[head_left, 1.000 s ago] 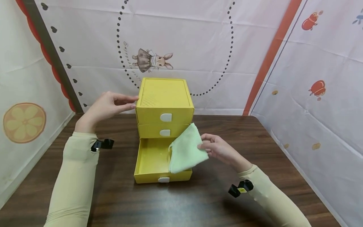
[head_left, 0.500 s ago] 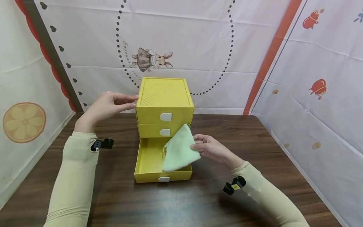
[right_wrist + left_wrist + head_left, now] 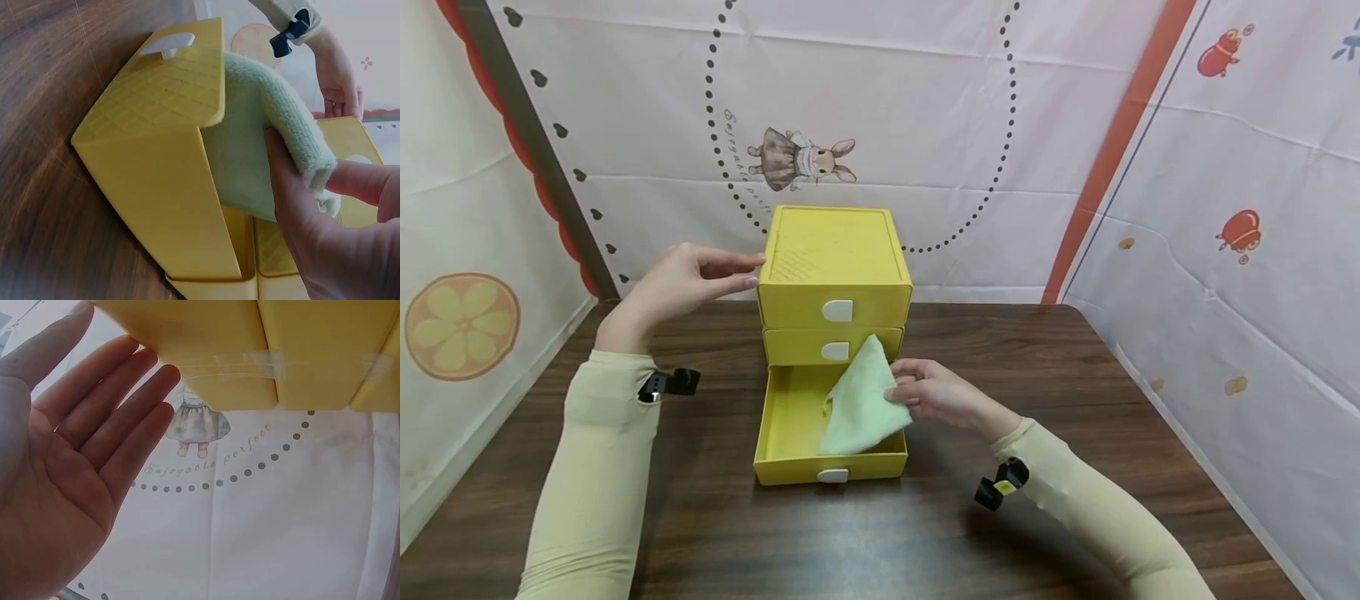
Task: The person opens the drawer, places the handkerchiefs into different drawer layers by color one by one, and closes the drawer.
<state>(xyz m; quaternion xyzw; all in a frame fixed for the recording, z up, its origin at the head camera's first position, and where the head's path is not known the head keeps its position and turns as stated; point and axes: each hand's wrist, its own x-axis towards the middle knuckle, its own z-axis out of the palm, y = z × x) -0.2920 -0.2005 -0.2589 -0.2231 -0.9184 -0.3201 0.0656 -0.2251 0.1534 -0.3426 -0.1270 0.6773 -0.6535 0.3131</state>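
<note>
A yellow three-drawer box (image 3: pixel 835 250) stands on the table, its bottom drawer (image 3: pixel 790 417) pulled out. Over that drawer hangs a folded pale green cloth (image 3: pixel 861 404), tilted, its lower part inside the walls. My right hand (image 3: pixel 943 396) pinches the cloth's right edge between thumb and fingers; the right wrist view shows the cloth (image 3: pixel 294 119) doubled over in this pinch. At the box's upper left side, my left hand (image 3: pixel 681 279) touches it with its fingertips. In the left wrist view the fingers of my left hand (image 3: pixel 81 444) are nearly straight against the yellow side.
White tabs mark the drawer fronts, such as the top tab (image 3: pixel 837 311). The two upper drawers are closed. Clear tape (image 3: pixel 237 365) runs across the box's side. A printed white cloth wall (image 3: pixel 925 125) rises behind the dark wooden table (image 3: pixel 1037 350).
My right hand has moved left with the cloth, bringing it farther over the open drawer and slightly lower. The left hand and the box have stayed in place.
</note>
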